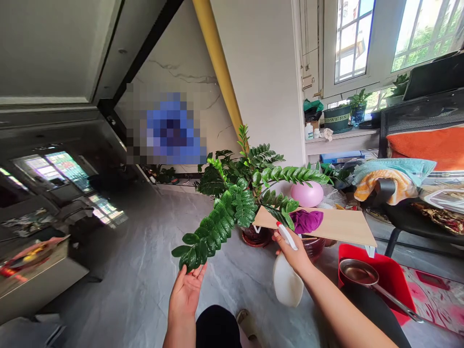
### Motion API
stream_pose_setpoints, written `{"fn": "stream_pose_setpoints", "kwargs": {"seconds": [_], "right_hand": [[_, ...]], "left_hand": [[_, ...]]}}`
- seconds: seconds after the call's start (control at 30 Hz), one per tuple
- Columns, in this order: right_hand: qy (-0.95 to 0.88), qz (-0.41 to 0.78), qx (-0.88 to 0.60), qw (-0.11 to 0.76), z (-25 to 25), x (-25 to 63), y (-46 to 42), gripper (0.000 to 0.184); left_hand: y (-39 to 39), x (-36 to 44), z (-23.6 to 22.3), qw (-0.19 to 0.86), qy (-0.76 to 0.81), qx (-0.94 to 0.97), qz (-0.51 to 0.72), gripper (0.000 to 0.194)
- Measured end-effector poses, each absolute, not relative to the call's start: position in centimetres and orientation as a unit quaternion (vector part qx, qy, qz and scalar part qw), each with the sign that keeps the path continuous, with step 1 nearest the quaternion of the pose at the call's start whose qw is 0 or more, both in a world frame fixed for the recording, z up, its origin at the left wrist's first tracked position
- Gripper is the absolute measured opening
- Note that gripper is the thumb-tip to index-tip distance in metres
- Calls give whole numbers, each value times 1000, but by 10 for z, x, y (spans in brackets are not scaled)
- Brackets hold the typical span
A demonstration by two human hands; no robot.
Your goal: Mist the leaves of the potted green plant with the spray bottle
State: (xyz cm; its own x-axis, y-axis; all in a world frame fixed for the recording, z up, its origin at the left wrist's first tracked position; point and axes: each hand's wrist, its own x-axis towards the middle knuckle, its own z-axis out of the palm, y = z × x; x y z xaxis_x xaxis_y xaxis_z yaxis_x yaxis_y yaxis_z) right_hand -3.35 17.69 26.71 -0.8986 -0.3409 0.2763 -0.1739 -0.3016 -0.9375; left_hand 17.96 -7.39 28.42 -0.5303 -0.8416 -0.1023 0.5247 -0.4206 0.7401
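A large potted plant [243, 203] with glossy green leaves stands ahead of me, its leaf surfaces speckled with wet-looking drops. One long leafy stem [213, 227] arches toward me. My left hand [186, 287] cups the tip of that stem from below, thumb at the leaves' edge. In my right hand [292, 249] is a white spray bottle [287, 285], gripped round its neck, its red-tipped nozzle directed toward the plant. Behind that hand lies a purple cloth [307, 221] on a light wooden board [342, 224]. My right palm and some fingers are hidden from view.
A red bin [393, 285] with a metal pan [358, 271] on it stands at lower right. A pink balloon [307, 194] sits behind the board. Towels [391, 171] hang over a black chair [416, 217]. The grey floor [134, 270] spreads at left.
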Motion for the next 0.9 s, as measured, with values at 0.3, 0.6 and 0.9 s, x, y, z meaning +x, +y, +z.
{"fn": "stream_pose_setpoints", "kwargs": {"seconds": [0.3, 0.6, 0.9], "right_hand": [[579, -785, -201, 87, 267, -38, 174, 72], [622, -721, -302, 37, 251, -12, 195, 43], [639, -733, -216, 83, 207, -2, 224, 53]], "left_hand": [[-75, 181, 283, 425, -318, 248, -811, 30], [-77, 183, 273, 418, -293, 264, -818, 29], [-75, 181, 252, 374, -339, 273, -819, 20]]}}
